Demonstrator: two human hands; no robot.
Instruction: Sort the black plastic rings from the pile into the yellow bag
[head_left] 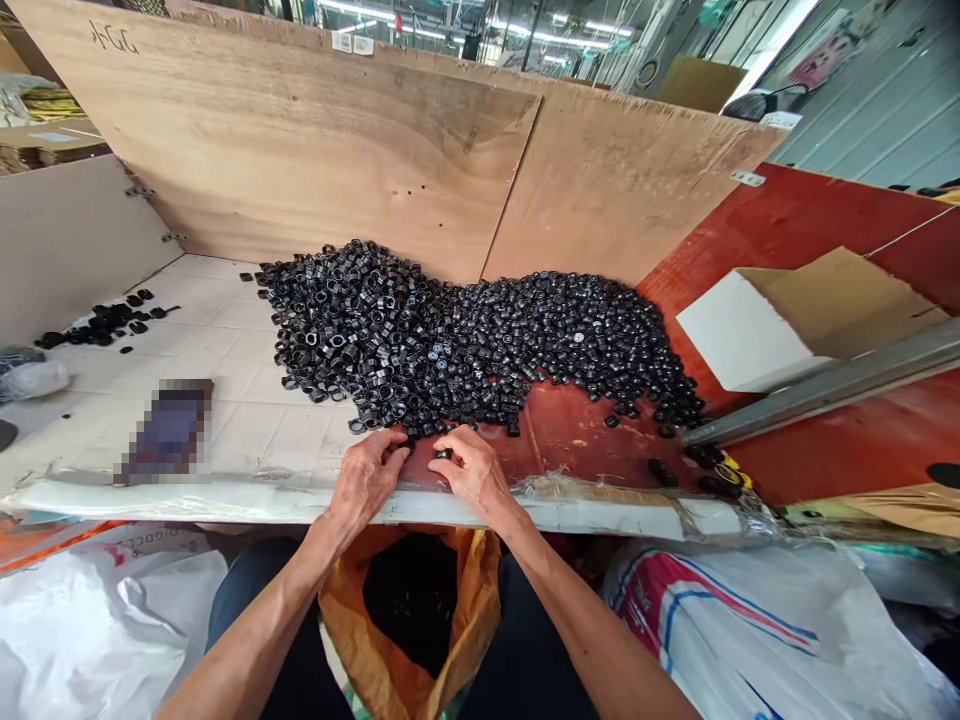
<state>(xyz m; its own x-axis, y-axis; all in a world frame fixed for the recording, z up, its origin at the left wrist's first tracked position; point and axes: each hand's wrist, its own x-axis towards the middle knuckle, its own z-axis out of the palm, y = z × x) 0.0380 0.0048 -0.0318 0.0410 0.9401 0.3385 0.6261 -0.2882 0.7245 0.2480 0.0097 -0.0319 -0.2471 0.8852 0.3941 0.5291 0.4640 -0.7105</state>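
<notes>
While the left hand (367,478) and right hand (476,470) meet at the near edge: picking single pieces out of the pile (480,330), by my judgement, with the two hands nearly touching.
Left hand: knuckles up, fingers curled down and close together, tips on black pieces at the pile's front fringe. Whether it grips one, I cannot tell.
Right hand: thumb and forefinger look closed on a small black ring (444,454), the other fingers bent beside them.
Ring: pinched just above the red board, between the two hands.
Pile: black rings and caps heaped against the plywood wall (300,150), bigger rings to the left, smaller caps to the right, strays trailing toward the metal rail (825,385).
Counter (247,420): white tiles on the left, red board on the right, a plastic-wrapped front lip.
Bag (337,610): orange, mouth open between the person's knees, just under the counter lip and below the hands, with dark pieces inside.
Next move, as I judge it: calls for a firm pinch on so small a ring and a short lift clear of the wrapped lip. The loose pile beside it would roll at a nudge.
</notes>
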